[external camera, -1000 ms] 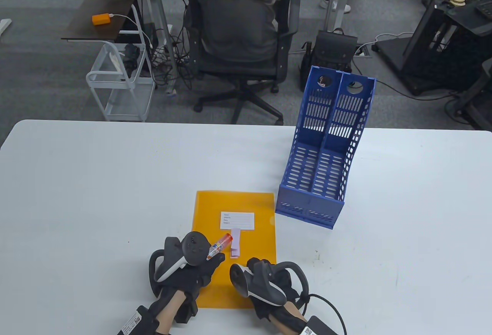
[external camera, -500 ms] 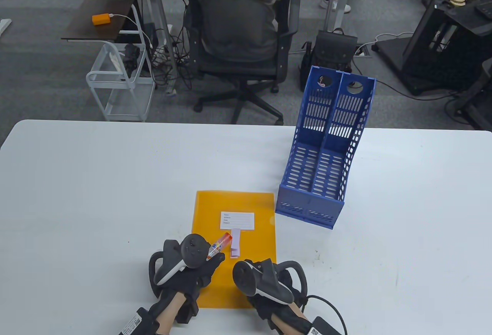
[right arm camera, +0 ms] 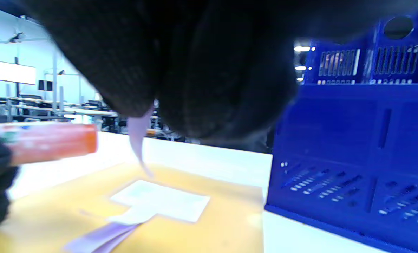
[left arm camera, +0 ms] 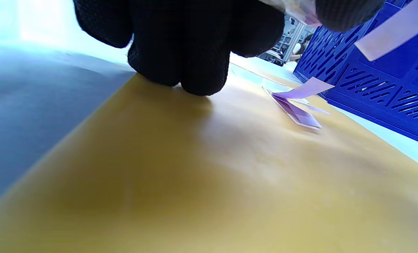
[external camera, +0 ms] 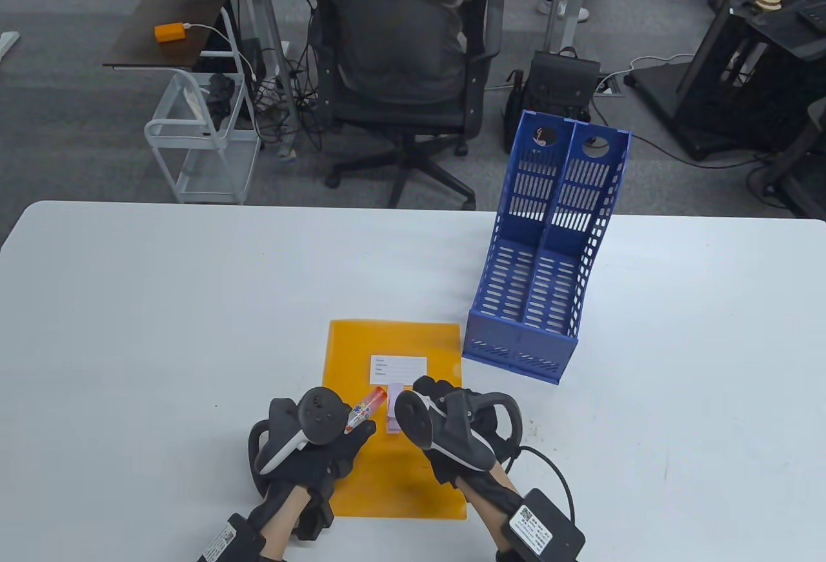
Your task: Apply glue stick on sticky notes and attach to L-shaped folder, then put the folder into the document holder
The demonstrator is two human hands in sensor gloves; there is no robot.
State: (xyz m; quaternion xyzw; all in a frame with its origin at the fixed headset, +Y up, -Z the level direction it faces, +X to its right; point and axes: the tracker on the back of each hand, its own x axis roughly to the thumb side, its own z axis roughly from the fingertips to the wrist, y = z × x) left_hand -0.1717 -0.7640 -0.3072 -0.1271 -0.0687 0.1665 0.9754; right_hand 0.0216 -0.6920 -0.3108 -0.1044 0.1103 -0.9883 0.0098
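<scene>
An orange L-shaped folder (external camera: 393, 342) lies flat near the table's front edge, with a white label (external camera: 398, 370) on it. A pad of purple sticky notes (external camera: 392, 423) rests on the folder below the label. My left hand (external camera: 361, 431) grips a red-capped glue stick (external camera: 366, 407), its tip pointing at the pad. My right hand (external camera: 423, 386) is over the pad's right side. In the right wrist view a single purple note (right arm camera: 137, 137) hangs pinched from its fingers, beside the glue stick (right arm camera: 47, 142). The blue document holder (external camera: 542, 252) stands to the right behind the folder.
The white table (external camera: 161, 330) stretches wide to the left and right of the folder. Beyond its far edge a person sits in a black office chair (external camera: 400, 71), and a white wire cart (external camera: 200, 142) stands on the floor.
My right hand has moved forward from the folder's lower right to the sticky notes and now pinches one note. The left hand with the glue stick has barely shifted.
</scene>
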